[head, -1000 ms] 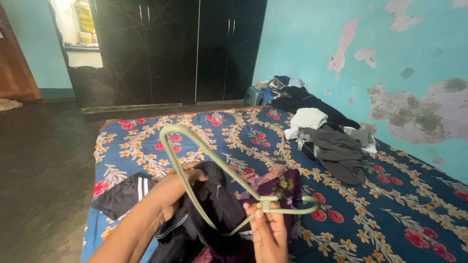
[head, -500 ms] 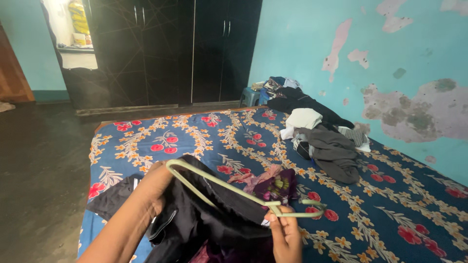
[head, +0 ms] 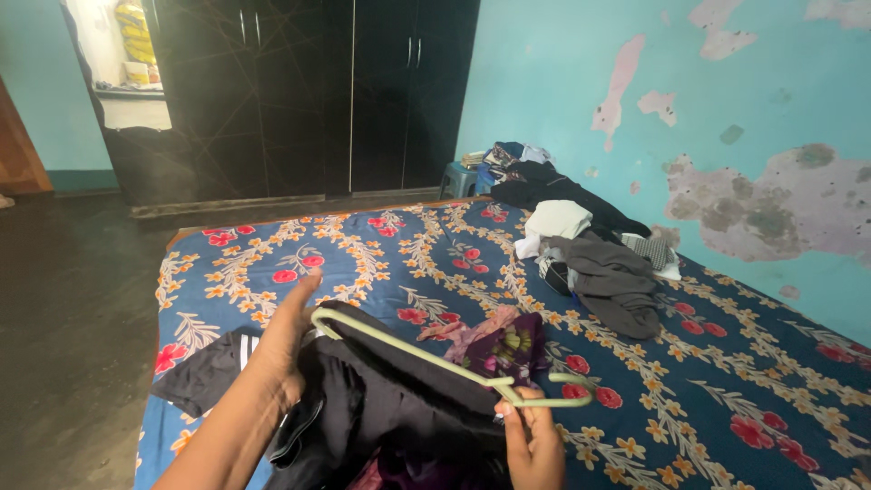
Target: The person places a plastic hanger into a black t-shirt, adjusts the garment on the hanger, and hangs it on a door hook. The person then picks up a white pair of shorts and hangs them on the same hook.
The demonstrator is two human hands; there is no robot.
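A pale green plastic hanger (head: 426,352) runs across a black garment (head: 390,417) that hangs from it over the bed. My right hand (head: 531,440) grips the hanger near its hook end at the lower middle. On the left, my left hand (head: 281,345) rests against the garment at the hanger's other shoulder, fingers pointing up. A purple floral cloth (head: 499,343) lies on the bed just behind the hanger.
The bed (head: 381,254) has a blue sheet with red flowers. A heap of grey, white and black clothes (head: 590,254) lies along the peeling turquoise wall. A black striped garment (head: 204,372) lies at the left edge. Black wardrobes (head: 318,91) stand behind.
The hanger has tilted from raised and upright to lying low inside the black garment. My left hand has moved from gripping it to lying along the garment's shoulder. The view has tipped upward.
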